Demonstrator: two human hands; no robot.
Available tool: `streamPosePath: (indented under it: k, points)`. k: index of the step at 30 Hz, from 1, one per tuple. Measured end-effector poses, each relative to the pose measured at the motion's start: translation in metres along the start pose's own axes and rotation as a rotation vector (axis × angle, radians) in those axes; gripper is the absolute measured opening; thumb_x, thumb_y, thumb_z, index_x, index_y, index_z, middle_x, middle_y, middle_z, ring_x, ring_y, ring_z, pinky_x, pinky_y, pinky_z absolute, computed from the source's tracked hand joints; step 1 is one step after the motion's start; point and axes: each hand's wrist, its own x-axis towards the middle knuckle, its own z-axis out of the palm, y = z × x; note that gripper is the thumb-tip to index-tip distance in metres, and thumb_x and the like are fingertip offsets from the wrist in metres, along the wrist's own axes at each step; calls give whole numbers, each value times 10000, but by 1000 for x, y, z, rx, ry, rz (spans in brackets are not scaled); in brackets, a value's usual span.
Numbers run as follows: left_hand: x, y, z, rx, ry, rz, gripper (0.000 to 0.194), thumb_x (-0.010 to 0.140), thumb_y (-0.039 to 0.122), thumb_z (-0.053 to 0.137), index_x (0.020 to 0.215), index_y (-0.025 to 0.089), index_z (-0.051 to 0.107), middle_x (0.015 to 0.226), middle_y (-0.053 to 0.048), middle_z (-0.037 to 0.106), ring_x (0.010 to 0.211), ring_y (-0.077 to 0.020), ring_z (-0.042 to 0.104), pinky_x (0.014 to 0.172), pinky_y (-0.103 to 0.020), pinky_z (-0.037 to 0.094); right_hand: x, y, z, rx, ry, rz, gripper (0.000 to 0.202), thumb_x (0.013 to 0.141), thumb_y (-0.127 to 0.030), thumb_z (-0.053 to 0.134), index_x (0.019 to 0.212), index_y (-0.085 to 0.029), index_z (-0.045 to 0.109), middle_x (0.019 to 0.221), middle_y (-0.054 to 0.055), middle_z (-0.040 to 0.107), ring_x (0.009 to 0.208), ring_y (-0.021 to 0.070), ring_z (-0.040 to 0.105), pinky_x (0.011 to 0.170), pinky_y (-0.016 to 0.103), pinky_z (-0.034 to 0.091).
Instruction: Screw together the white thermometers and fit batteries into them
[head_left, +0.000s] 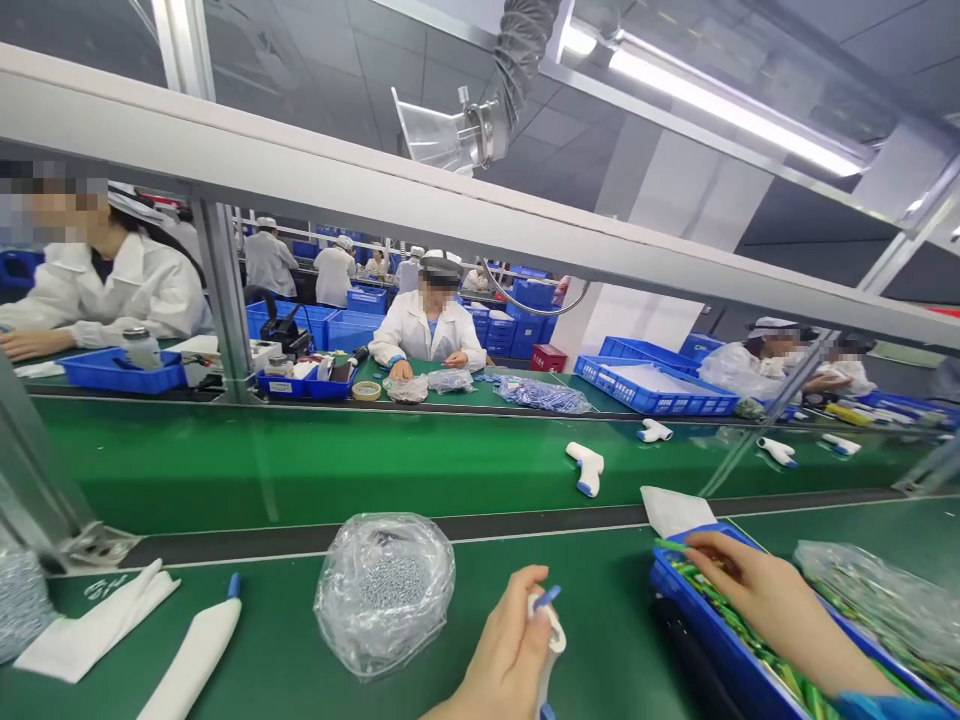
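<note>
At bottom centre our left hand fingers wrap a white thermometer shell; at lower right our right hand fingers pinch green parts over the blue tray on the worktop

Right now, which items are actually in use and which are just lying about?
In use:
- left hand holding white thermometer shell
- right hand picking in blue bin of green parts

Lying about:
- bag of small metal parts
- white shell
- folded cloth
- thermometer on belt
</note>
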Motion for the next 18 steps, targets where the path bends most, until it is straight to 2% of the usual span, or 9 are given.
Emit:
streamPosePath:
  k: [3, 5, 7, 9, 11, 14, 16, 18]
  points:
    - [1, 3, -1, 28, -108, 41, 586, 793, 392, 446, 1309, 138, 333, 1104, -123, 530, 1003, -228, 498, 940, -420, 361, -22, -48, 3, 197, -124, -164, 429, 833, -585, 467, 981, -202, 591, 891, 43, 611, 732, 198, 580, 629, 270, 490]
    - [3, 4, -2, 69, -163, 72, 723, 716, 309, 517, 1357, 105, 252, 1143, -141, 515, 1028, -241, 491, 955, -435, 357, -35, -82, 7, 268, -184, -256, 346, 841, -551, 503, 943, -240, 616, 857, 16, 609, 656, 176, 568, 573, 249, 476]
    - [4, 4, -3, 111, -182, 88, 759, 710, 300, 507, 1374, 73, 218, 1177, -168, 502, 1068, -259, 479, 977, -458, 341, -43, -112, 9, 315, -249, -380, 231, 870, -467, 520, 883, -270, 639, 842, -2, 605, 653, 161, 566, 558, 226, 467]
    - [4, 3, -4, 137, -173, 91, 690, 772, 359, 443, 1364, 58, 257, 1235, -198, 469, 1130, -283, 452, 999, -474, 319, -44, -133, 8, 343, -277, -476, 188, 884, -399, 514, 832, -279, 649, 812, -5, 604, 652, 155, 570, 531, 208, 460]
    - [4, 0, -4, 127, -142, 64, 615, 836, 438, 350, 1328, 69, 348, 1232, -199, 481, 1139, -292, 456, 992, -471, 333, -43, -145, 3, 367, -240, -511, 203, 878, -385, 506, 800, -268, 652, 768, 6, 603, 634, 162, 576, 492, 202, 456]
    - [3, -2, -3, 60, -99, -21, 594, 881, 519, 249, 1291, 127, 426, 1151, -151, 555, 1113, -268, 486, 981, -443, 360, -41, -144, -3, 371, -134, -568, 199, 874, -381, 511, 810, -251, 648, 780, 13, 607, 652, 160, 589, 525, 190, 479]
    - [1, -1, -2, 23, -88, -64, 608, 886, 553, 223, 1302, 157, 422, 1233, -129, 519, 1179, -255, 440, 1024, -427, 325, -43, -138, -1, 322, -176, -595, 163, 895, -360, 504, 858, -261, 628, 835, -7, 600, 704, 138, 586, 589, 174, 481]
    - [-1, 1, -2, 11, -91, -75, 621, 886, 563, 215, 1313, 158, 411, 1332, -119, 444, 1244, -247, 378, 1068, -417, 272, -45, -135, 5, 276, -297, -593, 142, 931, -328, 458, 919, -283, 592, 888, -31, 577, 760, 115, 568, 633, 168, 465]
